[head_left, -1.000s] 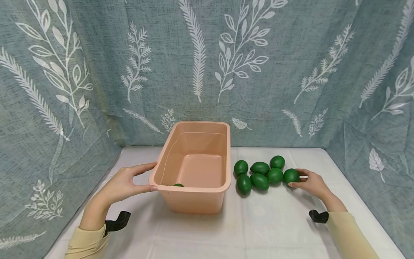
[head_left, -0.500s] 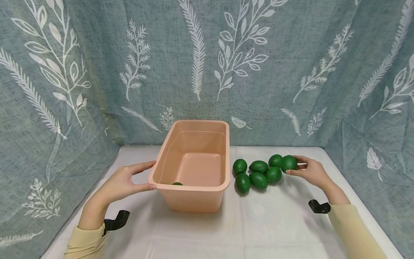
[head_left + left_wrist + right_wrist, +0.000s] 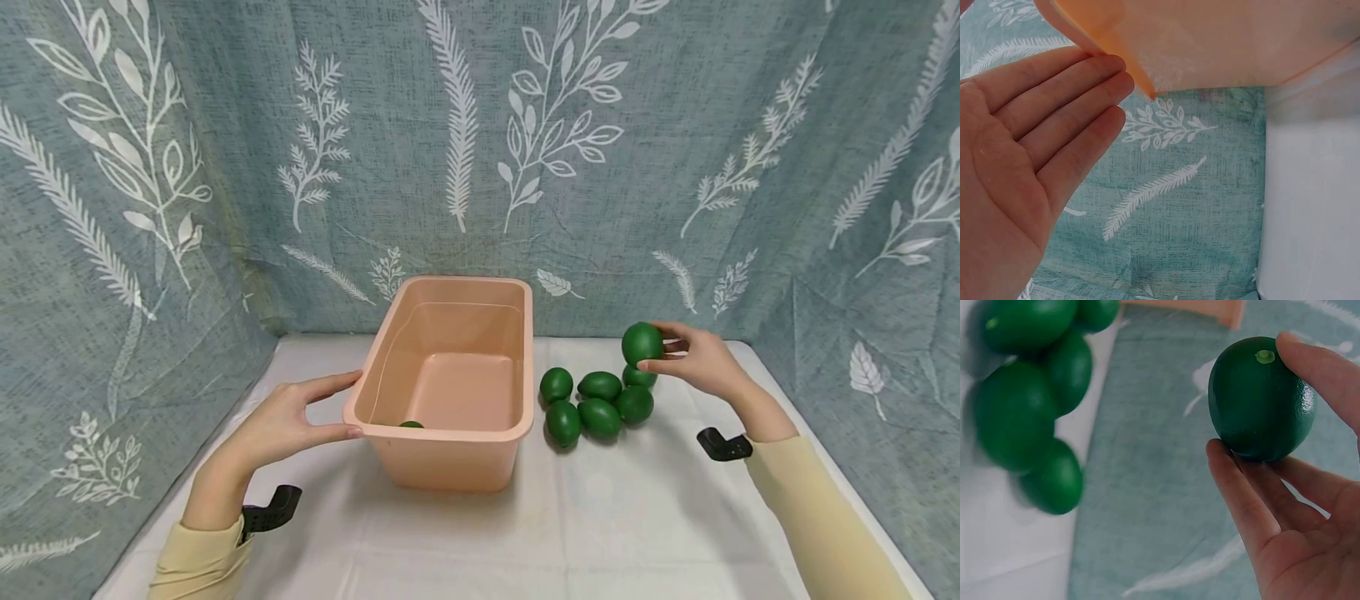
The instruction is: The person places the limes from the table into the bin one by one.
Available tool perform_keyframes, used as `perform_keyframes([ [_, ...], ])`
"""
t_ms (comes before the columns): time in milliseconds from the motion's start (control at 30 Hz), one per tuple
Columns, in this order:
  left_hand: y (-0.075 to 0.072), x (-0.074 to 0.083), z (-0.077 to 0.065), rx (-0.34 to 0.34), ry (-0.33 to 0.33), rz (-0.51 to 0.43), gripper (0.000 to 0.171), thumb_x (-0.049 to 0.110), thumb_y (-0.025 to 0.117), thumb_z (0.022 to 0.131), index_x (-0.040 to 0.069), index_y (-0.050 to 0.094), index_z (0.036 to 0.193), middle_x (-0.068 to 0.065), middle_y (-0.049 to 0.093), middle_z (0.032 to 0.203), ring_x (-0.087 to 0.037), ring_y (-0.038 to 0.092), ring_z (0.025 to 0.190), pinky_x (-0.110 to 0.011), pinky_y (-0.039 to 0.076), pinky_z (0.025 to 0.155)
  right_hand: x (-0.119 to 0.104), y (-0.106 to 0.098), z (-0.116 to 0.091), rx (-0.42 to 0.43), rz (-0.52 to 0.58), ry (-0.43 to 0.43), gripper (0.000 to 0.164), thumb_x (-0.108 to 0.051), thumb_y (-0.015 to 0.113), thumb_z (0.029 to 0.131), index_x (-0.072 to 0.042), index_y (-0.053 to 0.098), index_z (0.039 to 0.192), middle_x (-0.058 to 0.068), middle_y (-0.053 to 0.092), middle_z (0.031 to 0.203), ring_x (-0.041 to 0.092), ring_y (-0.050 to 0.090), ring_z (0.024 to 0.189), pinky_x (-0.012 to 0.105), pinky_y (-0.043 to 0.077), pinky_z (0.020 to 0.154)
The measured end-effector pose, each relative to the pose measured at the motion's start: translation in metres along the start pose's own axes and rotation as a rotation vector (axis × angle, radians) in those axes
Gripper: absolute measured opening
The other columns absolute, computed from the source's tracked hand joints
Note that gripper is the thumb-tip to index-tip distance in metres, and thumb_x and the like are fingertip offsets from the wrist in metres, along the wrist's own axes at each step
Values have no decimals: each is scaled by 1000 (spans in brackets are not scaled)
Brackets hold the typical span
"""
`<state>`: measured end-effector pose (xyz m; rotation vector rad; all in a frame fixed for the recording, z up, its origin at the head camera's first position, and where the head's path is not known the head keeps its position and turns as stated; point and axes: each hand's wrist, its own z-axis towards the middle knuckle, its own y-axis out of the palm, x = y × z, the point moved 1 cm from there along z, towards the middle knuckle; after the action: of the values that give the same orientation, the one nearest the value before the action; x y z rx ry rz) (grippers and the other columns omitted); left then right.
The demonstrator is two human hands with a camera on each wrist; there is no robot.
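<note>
My right hand (image 3: pixel 701 360) pinches a dark green lime (image 3: pixel 642 345) between thumb and fingertips, raised above the other limes. In the right wrist view this lime (image 3: pixel 1261 400) shows a small pale stem end, with the thumb on top and the fingers underneath. My left hand (image 3: pixel 281 425) touches the near left corner of a peach plastic tub (image 3: pixel 450 458), thumb and fingers spread apart. The left wrist view shows the straight fingers (image 3: pixel 1079 106) against the tub's outer wall. Inside the tub, mostly hidden by the near wall, a bit of green (image 3: pixel 411 424) shows.
Several limes (image 3: pixel 600 418) lie in a cluster on the white-covered table (image 3: pixel 600 525), just right of the tub. Green curtain cloth (image 3: pixel 390 167) with white leaf prints encloses the back and both sides. Each wrist wears a black camera mount (image 3: pixel 723 444).
My right hand has picked up the rightmost lime from the table and moved it up and slightly left, over the back of the cluster. The left hand stays at the tub.
</note>
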<state>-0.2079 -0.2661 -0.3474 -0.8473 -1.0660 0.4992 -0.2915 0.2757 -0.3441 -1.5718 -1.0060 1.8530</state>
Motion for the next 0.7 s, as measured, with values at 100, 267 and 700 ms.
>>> perform_keyframes([
  [100, 0, 1, 1, -4, -3, -5, 70, 45, 76, 77, 18, 53, 137, -2, 56, 136, -35, 51, 125, -57, 43, 97, -15, -4, 4, -7, -4, -23, 87, -55, 71, 78, -12, 37, 146, 21, 54, 132, 37, 56, 117, 46, 54, 84],
  [267, 0, 1, 1, -9, -6, -6, 70, 45, 76, 77, 17, 53, 137, -3, 55, 137, -36, 50, 125, -57, 43, 97, -38, -8, 13, -16, -25, -58, 86, -55, 71, 77, -12, 39, 145, 19, 55, 131, 35, 57, 115, 47, 54, 84],
  [700, 0, 0, 2, -7, -12, -5, 70, 46, 76, 77, 19, 53, 137, -1, 56, 136, -34, 50, 126, -56, 43, 97, -89, -8, 35, -51, -31, -154, 80, -53, 73, 77, -17, 44, 142, 13, 60, 124, 30, 59, 113, 46, 53, 85],
])
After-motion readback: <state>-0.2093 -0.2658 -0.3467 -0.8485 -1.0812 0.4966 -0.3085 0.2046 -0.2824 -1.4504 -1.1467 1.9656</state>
